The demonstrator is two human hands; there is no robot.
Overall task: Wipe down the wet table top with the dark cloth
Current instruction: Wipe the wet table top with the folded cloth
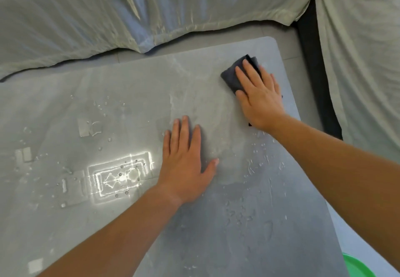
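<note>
A grey stone-look table top (pixel 134 94) fills most of the view, with water drops and small puddles on its left and lower right parts. The dark cloth (pixel 232 77), folded, lies near the far right corner. My right hand (pixel 259 96) presses flat on the cloth, fingers spread, covering most of it. Near the middle of the table my left hand (pixel 186 164) rests flat with fingers apart, holding nothing.
A sofa under pale crumpled sheets (pixel 108 12) runs along the far side and the right side (pixel 363 60) of the table, with a dark gap (pixel 313 64) between. A green round object (pixel 357 268) shows at the bottom right, beside the table edge.
</note>
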